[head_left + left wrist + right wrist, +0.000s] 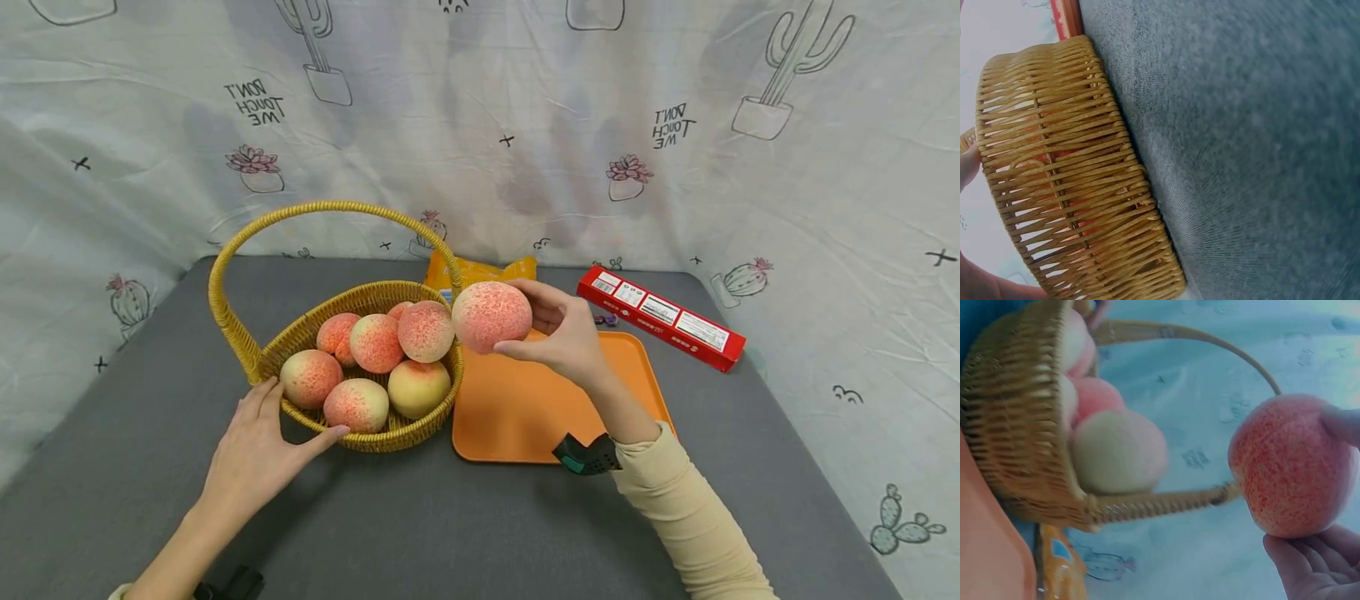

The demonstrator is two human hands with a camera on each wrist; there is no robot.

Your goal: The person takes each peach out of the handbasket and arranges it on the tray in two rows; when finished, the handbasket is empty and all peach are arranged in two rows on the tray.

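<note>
My right hand (558, 333) holds a pink-red peach (492, 317) between thumb and fingers, raised just right of the basket's rim. In the right wrist view this peach (1294, 465) is large, with fingers below it and a thumb above. A yellow wicker basket (397, 437) with a tall arched handle (330, 207) contains several peaches (377, 342), pink to pale yellow. At its near left side my left hand (258, 446) grips the rim, fingers by the handle's base and thumb along the front. The left wrist view shows the basket's woven side (1079, 169) close up.
An orange tray (525, 417) lies right of the basket, under the right hand. Behind stands a yellow-orange packet (480, 271), partly hidden. A long red box (660, 317) lies at the back right on the grey tabletop (450, 525). A printed cloth (480, 108) hangs behind.
</note>
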